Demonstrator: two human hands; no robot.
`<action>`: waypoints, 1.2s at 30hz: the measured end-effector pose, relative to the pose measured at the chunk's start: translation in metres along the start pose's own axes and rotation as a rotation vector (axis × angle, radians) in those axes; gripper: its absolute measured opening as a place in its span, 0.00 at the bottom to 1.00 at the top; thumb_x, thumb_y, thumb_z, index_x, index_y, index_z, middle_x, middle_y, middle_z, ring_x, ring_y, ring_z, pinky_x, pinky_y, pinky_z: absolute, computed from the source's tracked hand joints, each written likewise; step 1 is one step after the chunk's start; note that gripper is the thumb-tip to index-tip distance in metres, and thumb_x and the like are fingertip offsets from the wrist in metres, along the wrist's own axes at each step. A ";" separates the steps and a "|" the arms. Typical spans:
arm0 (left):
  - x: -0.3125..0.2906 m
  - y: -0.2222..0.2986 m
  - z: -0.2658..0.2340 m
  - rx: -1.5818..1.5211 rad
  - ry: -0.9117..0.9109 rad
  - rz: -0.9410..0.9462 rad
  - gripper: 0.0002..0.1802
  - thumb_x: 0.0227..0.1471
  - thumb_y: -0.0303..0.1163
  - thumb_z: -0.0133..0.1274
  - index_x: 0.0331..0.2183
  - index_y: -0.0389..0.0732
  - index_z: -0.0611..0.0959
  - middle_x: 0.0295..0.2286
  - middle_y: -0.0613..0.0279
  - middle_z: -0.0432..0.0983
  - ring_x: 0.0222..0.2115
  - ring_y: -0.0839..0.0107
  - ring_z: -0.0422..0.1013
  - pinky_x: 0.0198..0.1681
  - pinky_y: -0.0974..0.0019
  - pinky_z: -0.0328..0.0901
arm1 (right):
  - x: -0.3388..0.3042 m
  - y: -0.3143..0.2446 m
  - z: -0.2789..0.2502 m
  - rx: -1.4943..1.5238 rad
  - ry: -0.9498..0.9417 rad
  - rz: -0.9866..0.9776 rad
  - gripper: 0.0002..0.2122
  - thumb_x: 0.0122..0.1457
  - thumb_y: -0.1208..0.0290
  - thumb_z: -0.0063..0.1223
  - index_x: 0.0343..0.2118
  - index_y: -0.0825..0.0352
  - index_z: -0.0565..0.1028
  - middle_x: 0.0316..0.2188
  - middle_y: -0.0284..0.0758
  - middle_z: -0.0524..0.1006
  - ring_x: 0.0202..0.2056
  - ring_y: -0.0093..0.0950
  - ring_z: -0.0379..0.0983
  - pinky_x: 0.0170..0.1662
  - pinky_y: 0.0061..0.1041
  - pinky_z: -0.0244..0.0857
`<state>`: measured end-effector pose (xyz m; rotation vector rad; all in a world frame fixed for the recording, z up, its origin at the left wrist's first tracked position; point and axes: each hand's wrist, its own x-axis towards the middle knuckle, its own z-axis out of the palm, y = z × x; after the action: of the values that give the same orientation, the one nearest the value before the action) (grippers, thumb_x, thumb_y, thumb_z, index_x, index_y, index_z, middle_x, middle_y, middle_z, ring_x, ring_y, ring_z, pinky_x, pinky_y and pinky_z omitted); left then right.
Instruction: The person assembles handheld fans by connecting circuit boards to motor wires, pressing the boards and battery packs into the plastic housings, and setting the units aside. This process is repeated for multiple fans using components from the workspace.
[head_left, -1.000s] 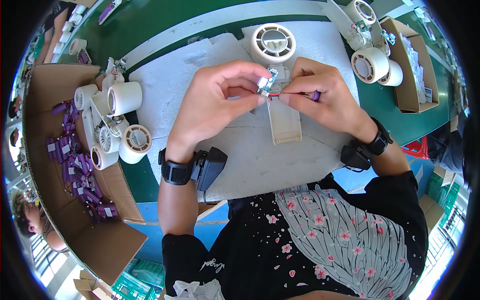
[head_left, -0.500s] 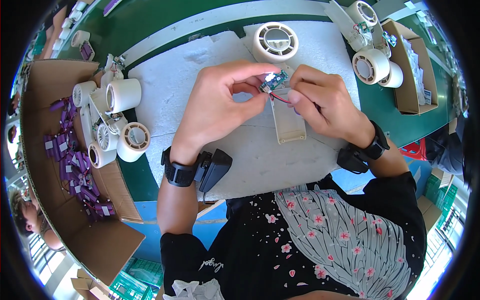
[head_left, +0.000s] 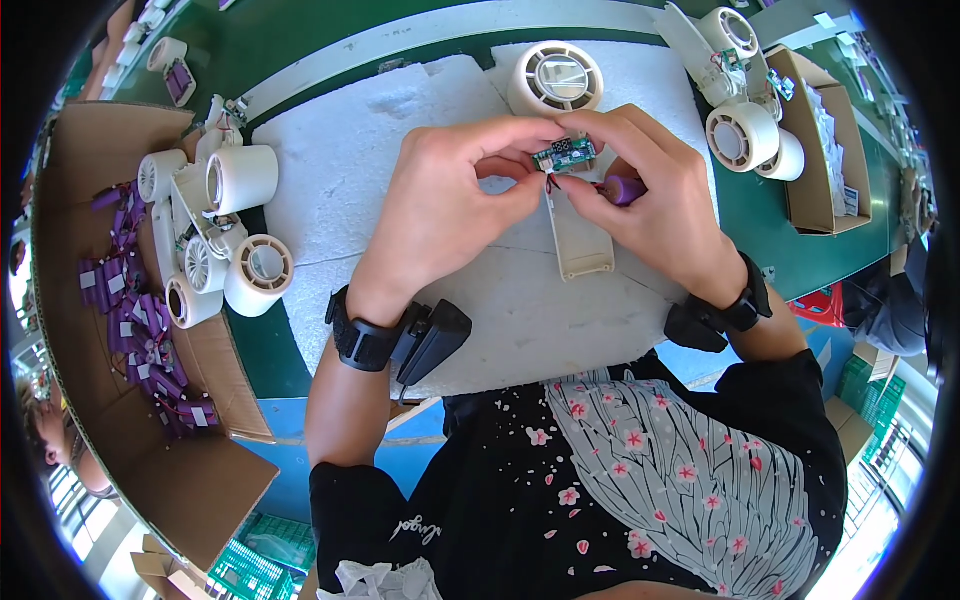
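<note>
Over the middle of the pad, my left hand (head_left: 432, 205) pinches a small green circuit board (head_left: 566, 154) by its left side. My right hand (head_left: 668, 195) is curled around a purple cylindrical battery (head_left: 625, 190), whose end shows between the fingers. Its index finger reaches the board's upper edge, and its thumb is at the thin red and black wires (head_left: 551, 183) below the board. Under the hands lies a cream handheld fan body, its round fan head (head_left: 558, 78) beyond them and its open handle shell (head_left: 584, 255) nearer me. My hands hide the part between.
A white foam pad (head_left: 400, 110) covers the green table. At left, a cardboard box (head_left: 130, 490) holds several purple batteries (head_left: 140, 325), with cream fan bodies (head_left: 242, 180) by its edge. More fan bodies (head_left: 742, 135) lie at right beside a small cardboard box (head_left: 850, 205) of white pieces.
The board has turned more level and shifted slightly right. My right fingers have moved from pinching the wires to the board's edge, and the purple battery shows more in that hand.
</note>
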<state>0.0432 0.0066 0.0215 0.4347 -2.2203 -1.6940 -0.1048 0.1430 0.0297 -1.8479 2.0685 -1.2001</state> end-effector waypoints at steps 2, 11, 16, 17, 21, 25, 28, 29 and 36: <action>0.001 0.000 0.000 -0.079 0.022 -0.067 0.20 0.48 0.16 0.54 0.45 0.37 0.81 0.35 0.61 0.80 0.35 0.76 0.76 0.40 0.73 0.71 | 0.000 0.001 0.001 -0.006 0.000 0.017 0.19 0.45 0.76 0.66 0.43 0.63 0.77 0.29 0.30 0.74 0.18 0.16 0.65 0.21 0.15 0.59; 0.002 -0.004 0.002 -0.084 0.085 -0.003 0.13 0.47 0.22 0.57 0.39 0.34 0.84 0.32 0.55 0.82 0.31 0.71 0.79 0.37 0.72 0.73 | 0.001 0.004 0.003 -0.031 0.036 0.021 0.16 0.45 0.76 0.67 0.40 0.64 0.78 0.27 0.30 0.74 0.18 0.16 0.64 0.21 0.14 0.58; -0.001 -0.004 0.004 -0.075 0.102 0.017 0.12 0.47 0.22 0.58 0.38 0.33 0.84 0.31 0.54 0.82 0.30 0.71 0.79 0.36 0.72 0.73 | 0.000 0.004 0.001 -0.028 0.031 0.054 0.17 0.44 0.75 0.68 0.40 0.64 0.79 0.28 0.30 0.76 0.20 0.16 0.67 0.22 0.14 0.59; -0.001 -0.003 0.003 -0.044 0.086 0.028 0.13 0.47 0.20 0.56 0.39 0.33 0.84 0.32 0.55 0.81 0.30 0.72 0.78 0.36 0.73 0.73 | 0.001 0.003 0.001 -0.029 0.031 0.054 0.17 0.44 0.75 0.68 0.40 0.64 0.79 0.28 0.31 0.76 0.21 0.16 0.67 0.22 0.14 0.60; 0.000 -0.001 0.002 0.019 0.060 0.054 0.15 0.48 0.16 0.54 0.41 0.33 0.83 0.33 0.57 0.79 0.32 0.75 0.76 0.35 0.75 0.72 | 0.000 0.007 0.000 -0.040 0.037 0.034 0.17 0.43 0.75 0.68 0.40 0.65 0.80 0.30 0.32 0.78 0.23 0.18 0.71 0.24 0.15 0.63; -0.001 -0.002 0.004 0.025 0.070 0.059 0.15 0.48 0.16 0.54 0.40 0.32 0.83 0.32 0.57 0.79 0.31 0.74 0.77 0.35 0.74 0.72 | 0.000 0.007 0.001 -0.040 0.044 0.026 0.18 0.43 0.76 0.68 0.40 0.65 0.81 0.30 0.34 0.78 0.25 0.20 0.73 0.27 0.16 0.66; -0.001 -0.003 0.005 0.024 0.075 0.064 0.15 0.47 0.16 0.55 0.40 0.32 0.83 0.32 0.56 0.79 0.31 0.74 0.77 0.34 0.74 0.72 | 0.000 0.008 0.002 -0.037 0.048 0.023 0.18 0.43 0.76 0.68 0.40 0.65 0.81 0.31 0.35 0.79 0.26 0.21 0.74 0.28 0.16 0.67; -0.001 -0.003 0.005 0.029 0.079 0.068 0.14 0.47 0.16 0.55 0.40 0.32 0.83 0.32 0.56 0.79 0.31 0.74 0.77 0.34 0.74 0.72 | -0.001 0.009 0.002 -0.035 0.049 0.020 0.18 0.42 0.76 0.68 0.40 0.65 0.81 0.31 0.35 0.79 0.26 0.21 0.74 0.28 0.16 0.67; -0.002 -0.003 0.007 0.100 0.100 0.100 0.13 0.46 0.17 0.56 0.38 0.31 0.83 0.30 0.57 0.80 0.29 0.74 0.77 0.32 0.75 0.72 | 0.000 0.011 0.001 -0.005 0.037 0.028 0.19 0.41 0.77 0.69 0.40 0.65 0.81 0.31 0.35 0.79 0.27 0.21 0.74 0.29 0.16 0.67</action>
<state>0.0419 0.0128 0.0170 0.4148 -2.2222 -1.4836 -0.1124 0.1420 0.0221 -1.8067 2.1110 -1.2331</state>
